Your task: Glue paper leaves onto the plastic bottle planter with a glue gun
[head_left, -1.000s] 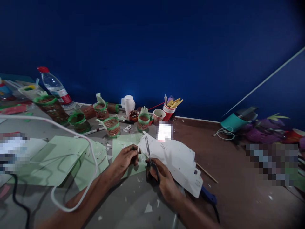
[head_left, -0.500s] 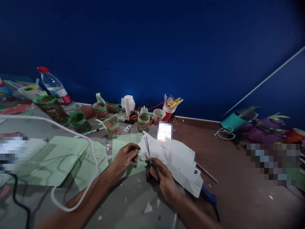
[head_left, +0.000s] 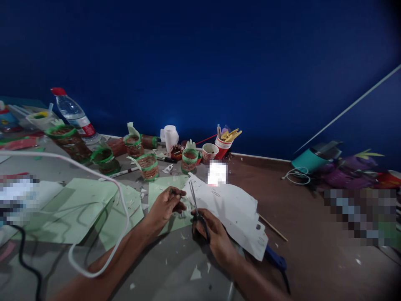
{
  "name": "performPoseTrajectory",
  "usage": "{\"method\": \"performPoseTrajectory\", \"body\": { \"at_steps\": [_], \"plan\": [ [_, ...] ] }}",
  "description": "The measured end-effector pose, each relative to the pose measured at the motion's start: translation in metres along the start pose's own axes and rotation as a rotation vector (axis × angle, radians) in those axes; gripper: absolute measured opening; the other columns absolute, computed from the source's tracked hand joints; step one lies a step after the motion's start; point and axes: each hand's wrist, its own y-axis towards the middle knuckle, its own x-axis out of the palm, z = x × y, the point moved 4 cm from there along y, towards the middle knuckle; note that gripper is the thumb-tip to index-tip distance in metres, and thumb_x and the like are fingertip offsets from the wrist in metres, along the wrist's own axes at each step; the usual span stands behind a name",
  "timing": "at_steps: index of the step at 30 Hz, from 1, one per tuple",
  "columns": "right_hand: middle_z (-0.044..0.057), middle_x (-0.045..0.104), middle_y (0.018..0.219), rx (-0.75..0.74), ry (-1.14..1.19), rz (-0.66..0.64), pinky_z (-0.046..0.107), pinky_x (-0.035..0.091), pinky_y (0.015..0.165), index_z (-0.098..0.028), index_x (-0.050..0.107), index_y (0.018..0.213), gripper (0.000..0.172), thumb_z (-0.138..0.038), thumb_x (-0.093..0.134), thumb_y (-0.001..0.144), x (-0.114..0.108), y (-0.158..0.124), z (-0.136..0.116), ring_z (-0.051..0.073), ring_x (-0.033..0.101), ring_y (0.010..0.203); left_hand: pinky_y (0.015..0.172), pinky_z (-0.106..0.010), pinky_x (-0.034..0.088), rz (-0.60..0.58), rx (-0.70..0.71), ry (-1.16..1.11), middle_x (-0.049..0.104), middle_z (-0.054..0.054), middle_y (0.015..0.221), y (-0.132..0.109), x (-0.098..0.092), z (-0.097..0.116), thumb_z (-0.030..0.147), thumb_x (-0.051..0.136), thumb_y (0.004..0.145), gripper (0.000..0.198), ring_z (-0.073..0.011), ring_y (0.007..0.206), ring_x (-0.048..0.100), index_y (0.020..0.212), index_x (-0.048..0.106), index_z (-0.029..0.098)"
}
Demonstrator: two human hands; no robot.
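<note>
Scissors (head_left: 197, 212) with black handles sat gripped in the right hand (head_left: 216, 238), blades slightly parted over a white sheet's (head_left: 238, 211) left edge and aimed toward the table's (head_left: 163, 267) back edge. Over a pale green sheet (head_left: 161, 185), the left hand (head_left: 166, 205) kept its fingers narrowly apart, and whether they pinched anything could not be told. Green-rimmed brown jars (head_left: 148, 169) stood nearer the back edge.

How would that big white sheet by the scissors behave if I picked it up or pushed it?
The white sheet looks thin and broad, so it would probably be light and sag if lifted by one corner. Its right edge meets a thin wooden stick, which might roll if the sheet is pushed that way.
</note>
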Motion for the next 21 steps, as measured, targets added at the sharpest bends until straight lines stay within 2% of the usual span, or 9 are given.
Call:
{"method": "performPoseTrajectory", "body": {
  "at_steps": [2, 6, 11, 16, 21],
  "plan": [
    [-0.004, 0.044, 0.060, -0.001, -0.009, -0.002, 0.024, 0.032, 0.053, -0.022, 0.066, 0.088, 0.033, -0.051, 0.073, 0.074, 0.000, 0.000, 0.001, 0.012, 0.038, 0.058, 0.052, -0.025, 0.044, -0.023, -0.023, -0.028, 0.063, 0.001, 0.072, -0.001, 0.002, -0.001, 0.042, 0.072, 0.068, 0.035, -0.0121, 0.052, 0.058, 0.081, 0.049, 0.019],
    [-0.004, 0.044, 0.060, 0.014, -0.005, -0.003, 0.022, 0.033, 0.054, -0.022, 0.065, 0.088, 0.032, -0.049, 0.074, 0.074, 0.001, 0.001, 0.004, 0.011, 0.039, 0.058, 0.049, -0.022, 0.039, -0.012, -0.005, -0.045, 0.054, 0.007, 0.060, 0.000, 0.002, 0.000, 0.034, 0.075, 0.065, 0.033, -0.0081, 0.047, 0.051, 0.083, 0.052, 0.018],
    [-0.006, 0.043, 0.057, 0.018, -0.015, -0.037, 0.022, 0.025, 0.048, -0.021, 0.063, 0.090, 0.035, -0.050, 0.073, 0.074, 0.004, 0.001, 0.007, 0.009, 0.033, 0.051, 0.053, -0.022, 0.041, 0.027, -0.018, -0.114, 0.054, 0.007, 0.062, 0.001, 0.002, 0.000, 0.026, 0.076, 0.060, 0.038, -0.0078, 0.051, 0.050, 0.091, 0.056, 0.017],
    [-0.007, 0.040, 0.055, -0.001, -0.020, -0.055, 0.023, 0.022, 0.046, -0.020, 0.060, 0.092, 0.040, -0.056, 0.070, 0.075, 0.006, 0.001, 0.009, 0.009, 0.030, 0.049, 0.053, -0.022, 0.041, 0.047, -0.013, -0.144, 0.053, 0.007, 0.060, 0.000, -0.001, 0.000, 0.027, 0.080, 0.058, 0.035, -0.0081, 0.051, 0.051, 0.080, 0.055, 0.017],
    [-0.008, 0.038, 0.054, 0.008, -0.010, -0.066, 0.023, 0.020, 0.046, -0.020, 0.059, 0.093, 0.041, -0.056, 0.068, 0.077, 0.006, 0.000, 0.011, 0.008, 0.028, 0.048, 0.058, -0.024, 0.047, -0.007, -0.034, -0.224, 0.065, 0.001, 0.079, -0.002, 0.000, 0.001, 0.034, 0.084, 0.058, 0.043, -0.0104, 0.058, 0.060, 0.080, 0.050, 0.018]
  ]
}}
